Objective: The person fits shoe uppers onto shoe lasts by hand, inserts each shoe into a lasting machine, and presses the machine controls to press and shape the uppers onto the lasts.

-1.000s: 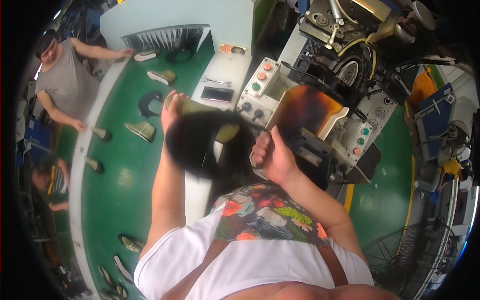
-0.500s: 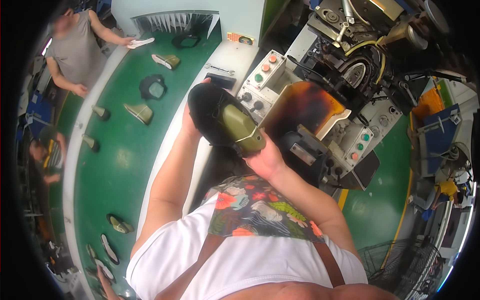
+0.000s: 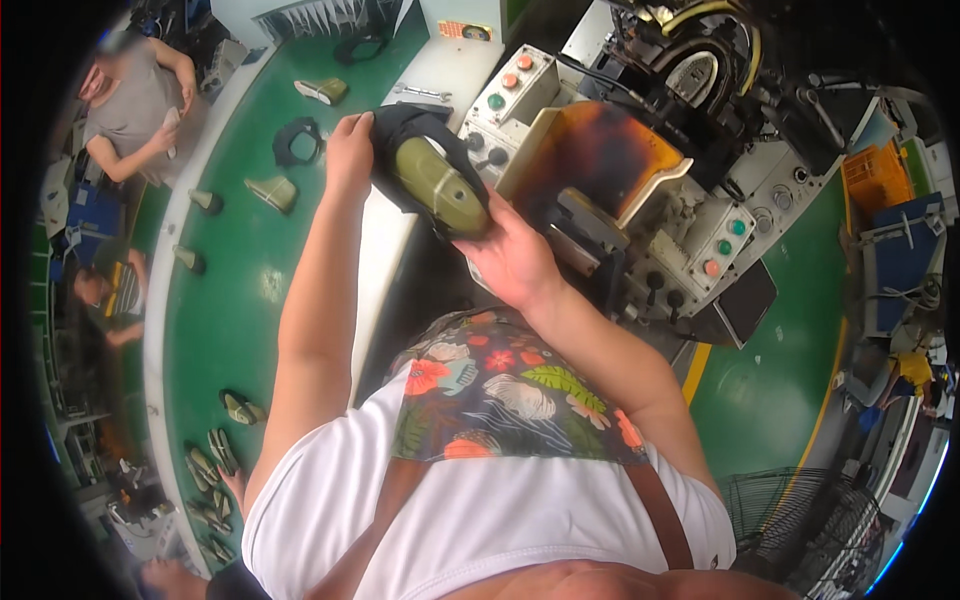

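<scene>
In front of my chest an olive-green shoe last (image 3: pixel 430 180) sits bottom up inside a black shoe upper (image 3: pixel 393 122). My left hand (image 3: pixel 350 150) is closed, pinching the upper's edge at its far left side. My right hand (image 3: pixel 515 252) grips the near end of the last from the right, the thumb along its side. A pale strip of insole shows between the upper and the last. The fingertips of the right hand are hidden beneath the shoe.
A machine with a brown-stained tray (image 3: pixel 590 150) and button panels (image 3: pixel 508 85) stands right. A wrench (image 3: pixel 423 92) lies on the white ledge. On the green conveyor (image 3: pixel 270 290) at left are several lasts (image 3: pixel 271 193) and a black upper (image 3: pixel 297 142). Co-workers (image 3: pixel 140 110) sit beyond.
My left hand has shifted from the upper's far side to its left edge, and the shoe has tilted. The view has shifted. A co-worker has lifted a white piece off the conveyor.
</scene>
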Available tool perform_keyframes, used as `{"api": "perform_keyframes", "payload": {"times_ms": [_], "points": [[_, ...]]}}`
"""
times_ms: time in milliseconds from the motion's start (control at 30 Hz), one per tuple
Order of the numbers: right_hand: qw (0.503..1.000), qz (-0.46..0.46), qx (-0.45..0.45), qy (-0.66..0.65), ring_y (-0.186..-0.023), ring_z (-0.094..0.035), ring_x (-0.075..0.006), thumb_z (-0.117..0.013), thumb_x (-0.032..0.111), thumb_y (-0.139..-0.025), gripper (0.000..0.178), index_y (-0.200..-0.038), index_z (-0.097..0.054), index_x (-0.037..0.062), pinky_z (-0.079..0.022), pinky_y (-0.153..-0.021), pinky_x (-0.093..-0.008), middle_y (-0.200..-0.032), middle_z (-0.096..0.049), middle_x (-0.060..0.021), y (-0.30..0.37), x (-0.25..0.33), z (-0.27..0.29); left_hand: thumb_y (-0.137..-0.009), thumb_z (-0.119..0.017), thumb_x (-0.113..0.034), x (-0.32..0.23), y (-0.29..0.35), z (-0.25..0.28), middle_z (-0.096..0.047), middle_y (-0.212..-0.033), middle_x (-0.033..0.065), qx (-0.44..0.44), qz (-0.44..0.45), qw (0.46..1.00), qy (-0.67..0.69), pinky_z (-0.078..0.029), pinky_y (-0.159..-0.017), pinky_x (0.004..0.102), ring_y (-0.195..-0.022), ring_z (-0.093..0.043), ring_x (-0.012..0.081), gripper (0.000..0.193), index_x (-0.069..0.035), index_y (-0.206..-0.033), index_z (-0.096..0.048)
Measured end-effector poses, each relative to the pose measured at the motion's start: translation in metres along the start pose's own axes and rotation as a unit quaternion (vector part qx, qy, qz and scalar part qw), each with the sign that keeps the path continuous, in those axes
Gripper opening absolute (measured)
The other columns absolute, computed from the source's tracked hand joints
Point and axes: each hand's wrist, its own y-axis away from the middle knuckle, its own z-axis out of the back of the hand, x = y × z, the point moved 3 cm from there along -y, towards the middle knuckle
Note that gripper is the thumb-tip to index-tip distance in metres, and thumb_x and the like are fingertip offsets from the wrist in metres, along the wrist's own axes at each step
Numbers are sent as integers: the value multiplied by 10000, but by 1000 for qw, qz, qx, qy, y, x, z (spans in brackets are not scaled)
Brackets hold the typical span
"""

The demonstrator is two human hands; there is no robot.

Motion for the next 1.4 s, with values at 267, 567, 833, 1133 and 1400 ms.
{"api": "perform_keyframes", "payload": {"times_ms": [267, 567, 833, 1133, 1400], "points": [[993, -81, -58, 63, -1334, -451, -225, -446, 157, -1046, 528, -1547, -278, 159, -370, -1086, -524, -1422, -486, -49, 37, 14, 14, -952, -616, -249, 11, 18, -20, -721, -963, 131, -23, 25, 999, -2, -508, -800, 316, -871, -646, 182, 348, 68, -1078, -684], [914, 117, -110, 372, -1079, -591, -143, -644, 257, -975, 493, -1390, -460, 62, -504, -921, -311, -1237, -591, -62, 29, 74, -7, -963, -643, -182, -96, 110, -125, -677, -870, 16, 243, 6, 964, 105, -485, -702, 223, -770, -601, 77, 198, 8, -1009, -676], [989, 98, -90, 64, -1025, -665, -229, -621, 302, -911, 569, -1404, -466, 64, -564, -876, -358, -1220, -630, -118, 55, 92, -41, -945, -673, -268, -156, 128, -157, -691, -863, 37, 382, 198, 861, 271, -520, -727, 265, -736, -639, 116, 255, -24, -1019, -681], [888, 249, -219, 318, -784, -618, -247, -584, 440, -921, 528, -1283, -520, 61, -523, -679, -359, -973, -610, -95, 82, 96, -5, -895, -705, -43, -193, 198, -161, -573, -914, 27, 626, 78, 746, 213, -584, -450, 226, -647, -644, 110, 434, -14, -1311, -585], [933, 317, -107, 132, -440, -505, -233, -544, 431, -968, 376, -1174, -529, 116, -426, -380, -308, -818, -489, -30, 71, 90, -8, -982, -617, -156, -168, 156, -178, -666, -932, 38, 666, 68, 721, 178, -565, -688, 245, -825, -662, 85, 332, -51, -1296, -620]]}}
